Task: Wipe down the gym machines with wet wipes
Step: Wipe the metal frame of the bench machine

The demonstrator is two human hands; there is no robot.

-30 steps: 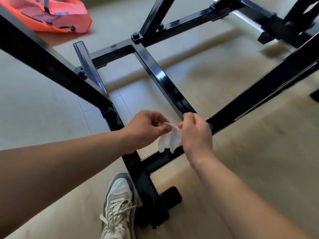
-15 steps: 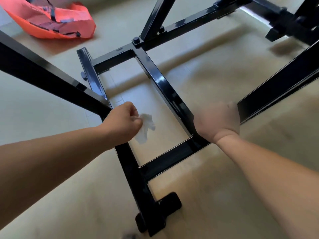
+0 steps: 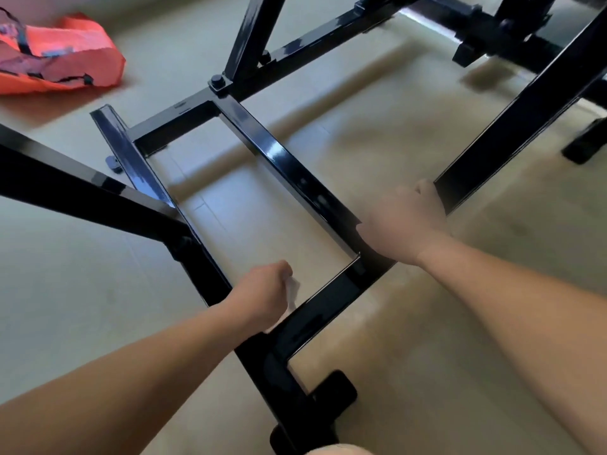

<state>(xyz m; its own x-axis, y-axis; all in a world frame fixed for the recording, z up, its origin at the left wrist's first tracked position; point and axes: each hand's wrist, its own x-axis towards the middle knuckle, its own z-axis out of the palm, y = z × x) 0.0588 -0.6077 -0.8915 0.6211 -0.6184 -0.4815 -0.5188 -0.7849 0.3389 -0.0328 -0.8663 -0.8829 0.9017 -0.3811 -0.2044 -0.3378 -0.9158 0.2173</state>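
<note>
The white wet wipe (image 3: 293, 291) sits low in the middle of the scene, bunched in the left hand (image 3: 262, 295), whose fingers are curled tight round it so that only a crumpled edge shows on the right of the fist. Wipe and fist lie against the left end of the near crossbar (image 3: 325, 307) of the black machine frame (image 3: 289, 165), close to the corner where that bar joins the left rail (image 3: 138, 165). To the right and a little farther off, the right hand (image 3: 405, 224) rests on the frame where the glossy middle bar meets the low end of the right slanted beam (image 3: 525, 119). That hand is blurred, and I cannot tell whether its fingers wrap the metal or only lie on it. A second slanted beam (image 3: 65, 188) comes in from the left edge and meets the left rail just beyond the left hand. A bolt head (image 3: 217, 81) marks the far joint of the middle bar. At the near end a stubby black foot (image 3: 335, 389) juts out to the right. The frame stands on a pale tiled floor (image 3: 394, 142), and an orange bag (image 3: 65, 50) lies on it far left, well apart from the frame.
</note>
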